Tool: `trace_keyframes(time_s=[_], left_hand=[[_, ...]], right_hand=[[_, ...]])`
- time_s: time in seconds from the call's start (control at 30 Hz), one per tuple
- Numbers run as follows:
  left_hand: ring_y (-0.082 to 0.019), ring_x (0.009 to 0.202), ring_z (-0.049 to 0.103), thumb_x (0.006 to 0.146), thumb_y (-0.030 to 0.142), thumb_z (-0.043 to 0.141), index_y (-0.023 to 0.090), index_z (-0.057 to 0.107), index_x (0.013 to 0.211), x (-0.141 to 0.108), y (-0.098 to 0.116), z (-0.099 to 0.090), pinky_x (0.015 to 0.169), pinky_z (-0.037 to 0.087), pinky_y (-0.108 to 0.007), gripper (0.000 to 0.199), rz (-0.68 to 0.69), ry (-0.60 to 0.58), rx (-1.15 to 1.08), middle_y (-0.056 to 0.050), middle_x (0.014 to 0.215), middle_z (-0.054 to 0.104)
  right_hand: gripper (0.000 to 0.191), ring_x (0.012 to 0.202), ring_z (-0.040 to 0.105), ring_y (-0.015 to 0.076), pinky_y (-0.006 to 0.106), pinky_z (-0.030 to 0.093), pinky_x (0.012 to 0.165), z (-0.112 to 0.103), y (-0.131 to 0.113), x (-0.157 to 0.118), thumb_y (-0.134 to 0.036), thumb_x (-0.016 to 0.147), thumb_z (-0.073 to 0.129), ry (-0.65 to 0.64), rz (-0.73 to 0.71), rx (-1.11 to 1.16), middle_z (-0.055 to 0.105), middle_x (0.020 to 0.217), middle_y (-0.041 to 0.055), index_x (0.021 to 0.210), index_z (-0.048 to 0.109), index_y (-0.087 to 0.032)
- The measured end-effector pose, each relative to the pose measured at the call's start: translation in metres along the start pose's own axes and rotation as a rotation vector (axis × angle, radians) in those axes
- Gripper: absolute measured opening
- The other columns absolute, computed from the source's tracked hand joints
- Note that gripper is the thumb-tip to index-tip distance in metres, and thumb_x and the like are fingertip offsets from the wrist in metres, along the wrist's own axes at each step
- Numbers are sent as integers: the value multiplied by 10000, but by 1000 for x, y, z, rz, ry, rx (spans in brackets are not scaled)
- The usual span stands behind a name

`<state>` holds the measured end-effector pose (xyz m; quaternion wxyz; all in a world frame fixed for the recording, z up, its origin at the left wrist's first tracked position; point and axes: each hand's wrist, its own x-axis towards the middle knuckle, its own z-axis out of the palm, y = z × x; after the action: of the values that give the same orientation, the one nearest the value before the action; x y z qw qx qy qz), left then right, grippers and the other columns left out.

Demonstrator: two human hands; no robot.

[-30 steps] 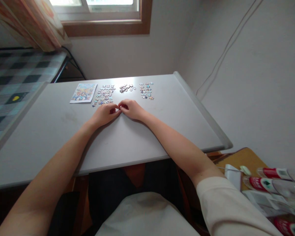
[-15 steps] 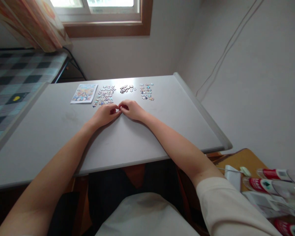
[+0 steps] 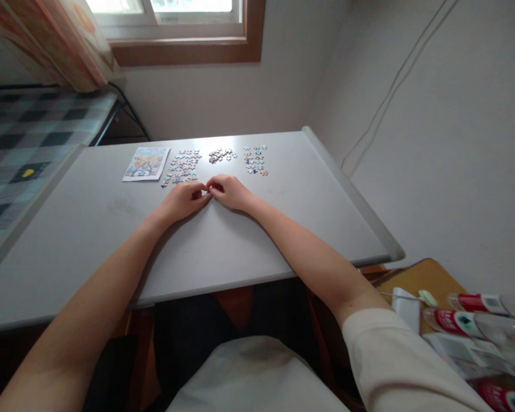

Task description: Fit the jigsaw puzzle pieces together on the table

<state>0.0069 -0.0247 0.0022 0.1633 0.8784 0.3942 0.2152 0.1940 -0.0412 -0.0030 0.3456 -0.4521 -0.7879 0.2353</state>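
My left hand [image 3: 186,198] and my right hand [image 3: 228,191] meet at the fingertips over the white table [image 3: 249,246]. Both are closed in a pinch, and whatever lies between the fingers is hidden. Just beyond my left hand, jigsaw pieces [image 3: 184,166] are laid out in rows. A heap of jigsaw pieces [image 3: 221,155] sits behind the hands, and another group of jigsaw pieces [image 3: 256,160] lies in rows to the right. At the far left of these is a printed picture card [image 3: 146,163] with a colourful design.
On the right, a wooden stool [image 3: 438,274] holds plastic bottles [image 3: 455,322] with red labels and a white box [image 3: 406,309] with a cable. A bed with a checked cover [image 3: 47,123] stands at the left. A curtain [image 3: 64,46] hangs beside the window.
Nearly everything stays put. My hands keep the same pinch at the same spot, and the view shifts very slightly.
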Motion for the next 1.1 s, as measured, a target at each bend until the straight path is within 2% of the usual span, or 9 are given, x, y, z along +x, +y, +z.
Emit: trace_keyframes(time_s=[0.37, 1.1], left_hand=[[-111, 553, 422, 816, 471, 522, 149, 678, 818, -1, 9, -4, 545, 319, -233, 357, -21, -7, -12, -2, 609, 533], [-116, 565, 424, 822, 479, 526, 159, 673, 811, -1, 1, -1, 555, 319, -235, 352, -10, -3, -3, -1, 611, 531]], right_hand=[[219, 783, 534, 121, 240, 410, 775, 0, -1, 0, -147, 821, 493, -1, 7, 8, 651, 852, 40, 922, 685, -118], [225, 761, 520, 116, 234, 399, 760, 0, -1, 0, -152, 829, 486, -8, 8, 10, 638, 832, 37, 921, 687, -114]])
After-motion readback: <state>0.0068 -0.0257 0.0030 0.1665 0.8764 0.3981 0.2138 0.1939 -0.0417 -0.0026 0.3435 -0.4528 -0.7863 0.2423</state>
